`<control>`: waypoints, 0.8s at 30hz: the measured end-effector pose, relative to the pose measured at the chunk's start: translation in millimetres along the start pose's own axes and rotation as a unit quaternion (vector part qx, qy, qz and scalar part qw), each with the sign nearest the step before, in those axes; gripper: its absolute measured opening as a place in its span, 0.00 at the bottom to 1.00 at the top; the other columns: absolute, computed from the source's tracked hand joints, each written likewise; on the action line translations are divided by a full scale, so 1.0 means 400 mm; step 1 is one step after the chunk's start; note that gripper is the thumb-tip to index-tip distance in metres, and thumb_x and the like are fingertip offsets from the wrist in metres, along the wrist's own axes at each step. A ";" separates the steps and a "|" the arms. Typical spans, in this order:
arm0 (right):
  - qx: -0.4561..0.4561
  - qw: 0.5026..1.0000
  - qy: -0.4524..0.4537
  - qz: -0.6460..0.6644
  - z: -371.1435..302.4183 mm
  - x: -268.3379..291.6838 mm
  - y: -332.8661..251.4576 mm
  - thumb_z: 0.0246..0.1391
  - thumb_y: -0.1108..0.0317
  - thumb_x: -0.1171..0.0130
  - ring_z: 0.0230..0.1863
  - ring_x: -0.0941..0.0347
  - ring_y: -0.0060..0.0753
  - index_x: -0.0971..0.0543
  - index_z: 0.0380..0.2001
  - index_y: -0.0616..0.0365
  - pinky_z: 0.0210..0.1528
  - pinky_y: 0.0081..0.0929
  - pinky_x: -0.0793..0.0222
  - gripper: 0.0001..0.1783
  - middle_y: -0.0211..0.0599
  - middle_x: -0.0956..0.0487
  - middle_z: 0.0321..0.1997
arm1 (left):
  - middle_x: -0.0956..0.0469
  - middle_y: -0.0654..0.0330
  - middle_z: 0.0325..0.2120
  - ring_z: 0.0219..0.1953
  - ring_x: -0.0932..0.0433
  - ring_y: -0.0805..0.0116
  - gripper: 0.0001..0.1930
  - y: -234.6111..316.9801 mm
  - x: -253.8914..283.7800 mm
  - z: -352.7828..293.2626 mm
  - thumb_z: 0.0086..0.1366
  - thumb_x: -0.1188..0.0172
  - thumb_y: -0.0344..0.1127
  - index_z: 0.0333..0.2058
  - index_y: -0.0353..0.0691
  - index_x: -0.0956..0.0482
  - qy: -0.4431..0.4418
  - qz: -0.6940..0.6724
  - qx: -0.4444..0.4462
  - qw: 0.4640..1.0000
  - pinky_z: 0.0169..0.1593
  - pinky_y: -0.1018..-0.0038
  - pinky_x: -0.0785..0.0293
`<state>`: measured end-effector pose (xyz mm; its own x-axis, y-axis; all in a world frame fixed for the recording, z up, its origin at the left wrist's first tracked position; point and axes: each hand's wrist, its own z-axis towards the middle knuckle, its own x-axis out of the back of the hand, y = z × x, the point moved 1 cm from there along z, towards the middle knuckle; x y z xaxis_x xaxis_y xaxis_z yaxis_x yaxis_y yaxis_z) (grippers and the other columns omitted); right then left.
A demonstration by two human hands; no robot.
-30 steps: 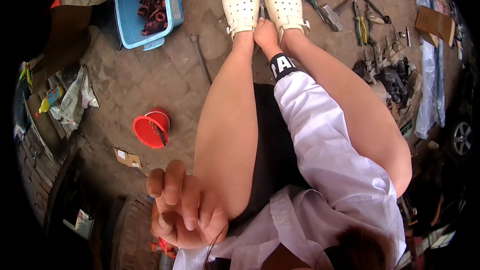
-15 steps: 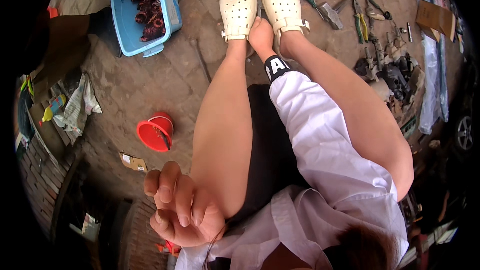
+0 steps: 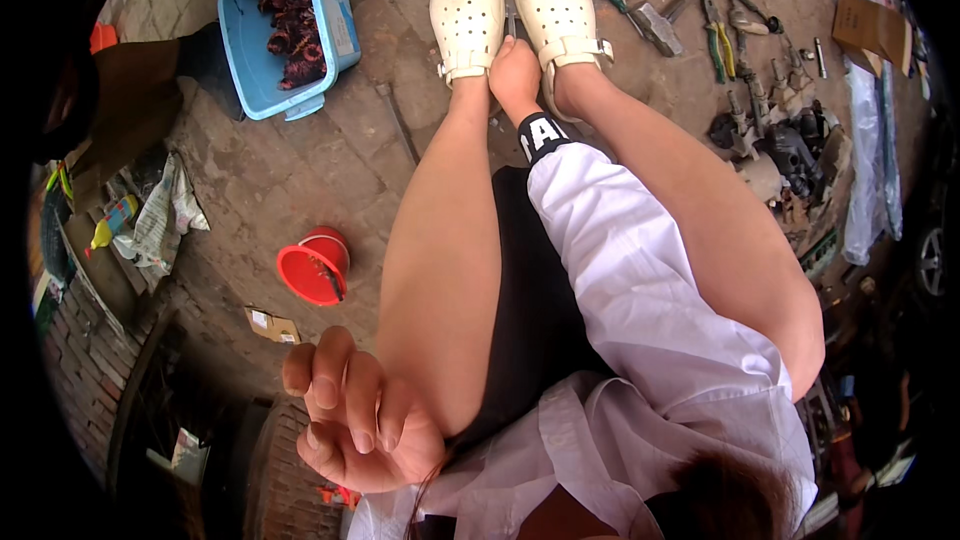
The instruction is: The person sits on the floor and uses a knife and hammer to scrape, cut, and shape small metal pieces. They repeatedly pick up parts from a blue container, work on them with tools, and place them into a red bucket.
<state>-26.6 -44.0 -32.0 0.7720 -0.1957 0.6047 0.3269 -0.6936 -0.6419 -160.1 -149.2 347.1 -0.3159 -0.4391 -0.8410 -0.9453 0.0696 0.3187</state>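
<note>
My right hand (image 3: 514,77), at the end of a white sleeve with a black cuff, reaches down between two cream clogs (image 3: 467,22) on my feet. Its fingers are closed at the inner edges of the shoes. A thin grey metal piece (image 3: 511,23) sticks out past the fingertips; the rest of it is hidden. Raised over my left thigh, my left hand (image 3: 370,415) has its palm up and its fingers loosely bent and apart. Nothing lies in it.
Left stands a blue tub (image 3: 340,25) of dark reddish copper coils, near a person's leg (image 3: 135,85). A red bucket (image 3: 294,262) and cardboard scrap (image 3: 272,325) lie nearer. Right are a hammer (image 3: 655,30), pliers (image 3: 718,35), metal parts (image 3: 790,155) and a cardboard box (image 3: 868,28).
The view has shifted slightly, and the clogs and right hand sit a little further left in it. Both hands keep nearly the same pose.
</note>
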 end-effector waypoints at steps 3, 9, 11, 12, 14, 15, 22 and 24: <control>0.006 1.000 -0.012 0.006 0.022 -0.002 0.017 0.61 0.60 0.59 0.36 0.27 0.66 0.24 0.29 0.68 0.41 0.51 0.33 0.21 0.64 0.24 0.31 | 0.39 0.59 0.37 0.27 0.36 0.72 0.16 0.004 0.000 -0.003 0.58 0.47 0.25 0.45 0.37 0.39 -0.009 -0.002 0.000 1.000 0.29 0.74 0.38; 0.050 0.997 -0.052 0.008 0.049 -0.002 0.035 0.61 0.61 0.60 0.37 0.27 0.66 0.23 0.27 0.71 0.42 0.50 0.32 0.23 0.66 0.24 0.31 | 0.40 0.59 0.36 0.28 0.36 0.71 0.17 0.013 0.001 -0.017 0.58 0.47 0.25 0.46 0.36 0.39 0.002 -0.022 -0.037 0.999 0.29 0.74 0.40; 0.040 0.999 -0.022 -0.001 0.028 -0.007 0.034 0.61 0.61 0.60 0.37 0.27 0.66 0.23 0.27 0.71 0.42 0.50 0.32 0.23 0.66 0.24 0.31 | 0.40 0.59 0.36 0.28 0.36 0.71 0.17 0.010 0.003 -0.014 0.58 0.47 0.25 0.46 0.36 0.39 0.000 -0.029 -0.039 0.999 0.30 0.74 0.40; 0.033 0.999 -0.009 -0.005 0.018 -0.006 0.024 0.61 0.61 0.60 0.37 0.27 0.66 0.23 0.27 0.71 0.42 0.50 0.32 0.23 0.66 0.24 0.30 | 0.40 0.59 0.36 0.28 0.36 0.71 0.17 0.009 0.001 -0.012 0.58 0.47 0.25 0.46 0.36 0.38 -0.004 -0.022 -0.031 0.999 0.30 0.74 0.40; 0.032 0.999 -0.003 0.007 0.020 -0.006 0.016 0.61 0.60 0.60 0.36 0.27 0.65 0.24 0.27 0.70 0.41 0.51 0.32 0.23 0.64 0.24 0.30 | 0.40 0.59 0.35 0.28 0.36 0.71 0.17 0.007 -0.010 -0.013 0.58 0.47 0.25 0.46 0.36 0.38 -0.008 -0.001 -0.016 1.000 0.30 0.74 0.40; 0.036 0.999 -0.017 0.005 0.024 0.002 0.016 0.61 0.60 0.60 0.36 0.27 0.65 0.24 0.27 0.70 0.41 0.51 0.32 0.23 0.64 0.24 0.30 | 0.40 0.59 0.35 0.28 0.36 0.71 0.17 0.011 -0.005 -0.017 0.58 0.47 0.25 0.46 0.36 0.38 -0.006 -0.007 -0.027 1.000 0.30 0.74 0.40; 0.061 0.998 -0.018 0.029 -0.002 0.021 0.031 0.62 0.58 0.60 0.37 0.29 0.66 0.27 0.29 0.68 0.41 0.51 0.35 0.22 0.64 0.25 0.31 | 0.38 0.60 0.34 0.27 0.36 0.73 0.16 0.000 -0.001 0.005 0.58 0.47 0.24 0.45 0.37 0.37 0.001 0.004 -0.011 1.000 0.29 0.75 0.39; 0.023 0.997 0.027 0.070 -0.025 0.028 0.010 0.62 0.58 0.58 0.37 0.28 0.66 0.26 0.30 0.69 0.41 0.49 0.35 0.21 0.63 0.24 0.31 | 0.38 0.61 0.34 0.27 0.37 0.74 0.15 0.010 0.003 0.010 0.58 0.48 0.23 0.44 0.37 0.37 0.016 0.014 -0.023 1.000 0.30 0.76 0.40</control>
<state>-22.0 -55.7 -23.0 0.7814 -0.3270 0.5315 0.2430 -0.6251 -0.7418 -164.7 -146.0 345.7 -0.3381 -0.4667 -0.8173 -0.9314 0.0415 0.3616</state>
